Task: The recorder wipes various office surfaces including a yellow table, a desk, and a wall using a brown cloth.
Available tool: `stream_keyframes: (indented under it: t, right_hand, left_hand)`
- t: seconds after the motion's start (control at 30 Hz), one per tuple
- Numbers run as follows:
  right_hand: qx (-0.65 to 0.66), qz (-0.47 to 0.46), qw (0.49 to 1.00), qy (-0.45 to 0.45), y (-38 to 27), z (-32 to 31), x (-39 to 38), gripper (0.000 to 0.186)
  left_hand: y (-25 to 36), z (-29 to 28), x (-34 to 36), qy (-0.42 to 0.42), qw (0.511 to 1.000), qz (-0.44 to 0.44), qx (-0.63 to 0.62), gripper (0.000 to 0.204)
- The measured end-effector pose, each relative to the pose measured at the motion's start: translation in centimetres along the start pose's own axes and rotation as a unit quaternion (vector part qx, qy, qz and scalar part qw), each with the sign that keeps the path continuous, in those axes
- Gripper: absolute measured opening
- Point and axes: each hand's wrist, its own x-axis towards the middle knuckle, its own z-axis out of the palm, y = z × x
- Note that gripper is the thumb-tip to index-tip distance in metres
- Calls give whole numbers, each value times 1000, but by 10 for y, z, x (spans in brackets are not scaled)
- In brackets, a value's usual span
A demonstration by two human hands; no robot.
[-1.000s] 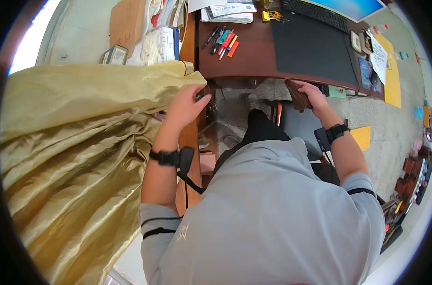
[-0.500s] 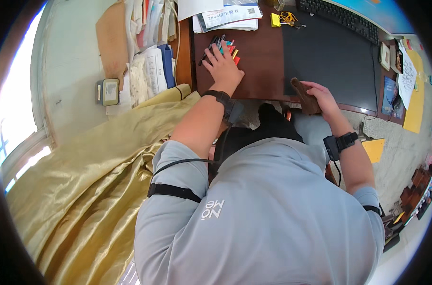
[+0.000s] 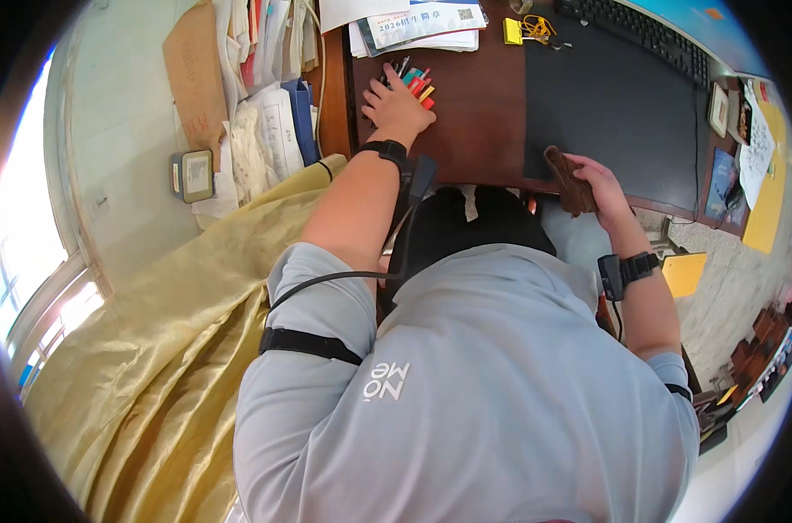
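At the desk's far left, my left hand [image 3: 397, 112] rests over a bunch of pens [image 3: 420, 87], its fingers apart. Red, yellow and teal pens show beside its index finger, and dark ones are partly hidden beneath the fingers. Near the front edge of the desk, my right hand [image 3: 601, 186] is closed around a folded piece of brown cloth [image 3: 572, 185]. The cloth is held just over the edge of the black desk mat [image 3: 618, 113], its folded end pointing up and left.
Papers [image 3: 413, 33] are stacked at the back left, and a yellow clip with cord [image 3: 513, 31] lies near the back. A keyboard [image 3: 649, 39] stands at the far right. Folders [image 3: 302, 118] line the left side above a gold curtain [image 3: 178, 305].
My left hand has shifted slightly left over the pens, and its fingers have drawn in a little. My right hand still holds the brown cloth. The whole view has shifted slightly.
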Motion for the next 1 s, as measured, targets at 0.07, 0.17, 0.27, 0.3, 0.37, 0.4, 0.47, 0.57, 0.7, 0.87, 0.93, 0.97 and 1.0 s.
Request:
stream_keyframes:
  t: [0.07, 0.17, 0.27, 0.3, 0.37, 0.4, 0.47, 0.57, 0.7, 0.87, 0.93, 0.97, 1.0]
  right_hand:
    - [4, 6, 1000, -3, -1, 6, -2, 40]
    - [-2, 28, 999, 28, 2, 13, -5, 40]
    - [-40, 8, 999, 24, 13, 14, -4, 42]
    - [-22, 2, 999, 27, 16, 16, -5, 40]
    - [-4, -7, 999, 31, 17, 19, -8, 39]
    - [-4, 5, 999, 40, 17, 20, -10, 39]
    - [-5, 17, 999, 50, 17, 20, -14, 39]
    - [6, 21, 998, 50, 21, 16, -16, 39]
    - [-25, -17, 997, 74, 28, 5, -9, 39]
    - [-243, -239, 920, 194, 29, -23, 35, 39]
    - [-391, -328, 789, 342, 7, -22, 49, 39]
    - [-392, -326, 788, 346, 2, -30, 60, 39]
    - [-408, -351, 735, 412, 0, -41, 73, 38]
  left_hand:
    - [-2, 0, 4, -2, 1000, 8, 0, 126]
    - [-1, 3, 8, 18, 999, 45, 0, 114]
    - [1, 9, 9, 40, 995, 91, 5, 92]
    - [2, 10, 9, 41, 993, 108, 12, 79]
    - [4, 12, 7, 48, 991, 125, 22, 70]
    - [6, 12, 6, 55, 988, 138, 34, 60]
    - [8, 12, 7, 57, 987, 144, 37, 55]
    - [7, 13, 10, 60, 984, 163, 48, 45]
    - [4, 15, 16, 72, 978, 190, 52, 33]
    - [-2, 4, 13, 32, 980, 191, 39, 34]
    - [-14, -1, 8, 19, 987, 162, 4, 38]
    - [-19, -7, 2, 17, 986, 166, 3, 38]
    - [-21, -15, -6, 14, 988, 155, -17, 38]
